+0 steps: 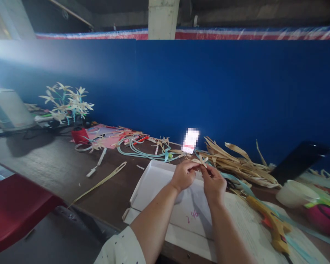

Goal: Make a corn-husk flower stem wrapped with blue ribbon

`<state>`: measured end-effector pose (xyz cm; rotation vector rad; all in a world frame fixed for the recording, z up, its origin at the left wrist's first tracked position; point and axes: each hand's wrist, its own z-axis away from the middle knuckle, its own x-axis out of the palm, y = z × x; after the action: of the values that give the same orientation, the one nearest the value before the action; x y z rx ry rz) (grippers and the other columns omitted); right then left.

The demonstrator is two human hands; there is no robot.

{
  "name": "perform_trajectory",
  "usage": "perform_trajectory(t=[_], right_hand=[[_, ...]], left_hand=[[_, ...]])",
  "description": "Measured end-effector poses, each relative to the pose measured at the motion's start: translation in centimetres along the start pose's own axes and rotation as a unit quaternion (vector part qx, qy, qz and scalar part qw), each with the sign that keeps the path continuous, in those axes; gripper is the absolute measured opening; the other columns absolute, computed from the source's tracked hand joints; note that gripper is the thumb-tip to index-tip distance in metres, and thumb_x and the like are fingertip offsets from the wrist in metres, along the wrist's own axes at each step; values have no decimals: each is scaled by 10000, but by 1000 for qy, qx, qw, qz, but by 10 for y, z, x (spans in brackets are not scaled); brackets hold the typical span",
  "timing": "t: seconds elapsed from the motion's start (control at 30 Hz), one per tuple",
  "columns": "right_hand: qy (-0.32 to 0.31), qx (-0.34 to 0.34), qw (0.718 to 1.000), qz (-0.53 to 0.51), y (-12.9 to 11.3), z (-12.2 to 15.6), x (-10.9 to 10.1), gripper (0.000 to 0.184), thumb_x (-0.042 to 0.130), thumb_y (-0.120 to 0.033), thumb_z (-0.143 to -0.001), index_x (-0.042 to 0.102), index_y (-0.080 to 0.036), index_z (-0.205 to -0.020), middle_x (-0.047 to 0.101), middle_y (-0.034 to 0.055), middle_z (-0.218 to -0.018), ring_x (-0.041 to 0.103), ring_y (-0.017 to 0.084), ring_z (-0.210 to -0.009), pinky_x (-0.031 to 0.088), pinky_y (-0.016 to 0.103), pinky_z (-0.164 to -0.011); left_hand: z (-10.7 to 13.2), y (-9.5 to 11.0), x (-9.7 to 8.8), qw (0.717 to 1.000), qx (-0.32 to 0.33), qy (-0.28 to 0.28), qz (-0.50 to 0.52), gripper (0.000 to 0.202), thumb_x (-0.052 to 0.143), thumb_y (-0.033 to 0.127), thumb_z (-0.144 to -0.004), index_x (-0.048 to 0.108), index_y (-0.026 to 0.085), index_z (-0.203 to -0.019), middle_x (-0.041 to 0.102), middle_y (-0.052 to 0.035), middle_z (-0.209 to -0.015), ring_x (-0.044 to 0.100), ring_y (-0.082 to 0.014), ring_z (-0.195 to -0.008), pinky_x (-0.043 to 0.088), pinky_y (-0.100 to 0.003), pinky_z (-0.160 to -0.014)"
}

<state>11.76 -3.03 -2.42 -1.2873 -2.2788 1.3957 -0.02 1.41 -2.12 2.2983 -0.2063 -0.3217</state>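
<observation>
Between my two hands is a pale flower point(202, 161) with narrow petals, apparently of dried husk. My left hand point(183, 175) pinches it from the left, fingers closed near the petals. From the right, the closed fingers of my right hand point(214, 183) grip it low, at its base. Both hands are over an open white cardboard box point(156, 179) with pink handwriting. A bundle of dried husks point(233, 163) lies just beyond my right hand. The lower end of the flower is hidden by my fingers.
A yellow glue gun point(272, 222) rests on paper at the right, near a white bowl point(294, 192). Light-blue cords point(137, 152) and a lit phone point(191, 140) lie behind the box. Husk flowers point(68, 101) stand at left; a red chair point(19, 212) is nearer.
</observation>
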Motion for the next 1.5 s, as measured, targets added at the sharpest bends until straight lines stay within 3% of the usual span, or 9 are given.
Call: perform_trajectory(t=[0.1, 0.27, 0.37, 0.43, 0.53, 0.7, 1.5], right_hand=[[19, -19, 999, 17, -3, 1, 0, 389, 575, -480, -766, 719, -157, -928, 692, 77, -835, 596, 187, -692, 449, 295, -674], [70, -81, 994, 38, -9, 4, -1, 287, 575, -434, -786, 708, -184, -829, 677, 72, -824, 599, 197, -746, 442, 298, -708], [97, -113, 988, 46, -13, 5, -2, 257, 576, -411, -802, 693, -183, -820, 669, 70, -817, 595, 197, -760, 438, 299, -720], [105, -129, 985, 49, -14, 6, -2, 235, 583, -390, -808, 687, -180, -820, 665, 68, -817, 589, 192, -750, 432, 294, -713], [100, -141, 983, 56, -15, 7, -2, 201, 602, -359, -805, 686, -177, -818, 662, 60, -816, 577, 179, -720, 422, 281, -687], [86, -158, 982, 66, -15, 8, -1, 164, 593, -315, -814, 684, -179, -821, 657, 54, -817, 569, 171, -709, 414, 275, -676], [90, -85, 991, 42, -9, 7, 2, 287, 591, -439, -782, 699, -177, -823, 667, 45, -775, 584, 154, -598, 414, 271, -600]], left_hand=[[-1, 6, -1, 999, -32, -3, 29, 426, 437, -8, -654, 688, 158, -956, 680, -60, -1011, 634, -141, -819, 527, -269, -793], [-4, 17, -5, 983, -145, 33, 105, 299, 471, 65, -693, 703, 152, -860, 693, -42, -842, 612, -134, -760, 510, -233, -688], [-7, 19, -8, 964, -195, 70, 169, 235, 501, 218, -775, 698, 138, -876, 677, -63, -864, 576, -124, -723, 470, -206, -592], [-8, 19, -10, 953, -209, 87, 202, 321, 498, 365, -815, 694, 124, -896, 658, -73, -836, 547, -117, -690, 439, -203, -558], [-9, 21, -11, 952, -206, 78, 210, 409, 530, 496, -789, 692, 124, -843, 609, -40, -715, 494, -99, -627, 393, -204, -540], [-10, 26, -10, 959, -196, 92, 184, 361, 616, 489, -723, 634, 135, -656, 507, 20, -549, 427, -79, -542, 360, -217, -549], [-8, 25, -7, 960, -180, 117, 179, 306, 615, 386, -735, 561, 131, -575, 433, 42, -515, 351, -64, -515, 302, -216, -534]])
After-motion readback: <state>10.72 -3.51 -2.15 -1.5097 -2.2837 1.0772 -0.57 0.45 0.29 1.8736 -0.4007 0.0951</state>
